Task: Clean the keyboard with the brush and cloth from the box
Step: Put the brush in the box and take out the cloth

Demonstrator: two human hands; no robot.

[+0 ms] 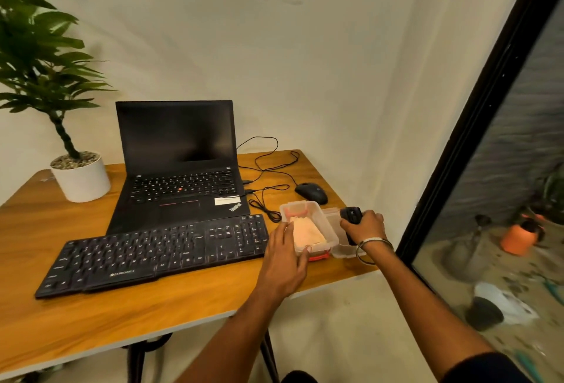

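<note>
- right hand (364,225) grips a black brush (351,215) over the clear lid (341,250), just right of the box (308,227).
- left hand (285,256) rests against the box's near left side, fingers relaxed, thumb on its rim.
- pink cloth (306,232) lies inside the box.
- keyboard (155,253) sits left of the box, before the laptop (180,163) on the table (91,321).
- mouse (311,192) lies behind the box.

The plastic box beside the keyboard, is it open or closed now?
Open. The box has no lid on top, and the folded cloth inside shows. A clear lid seems to lie just right of it.
</note>
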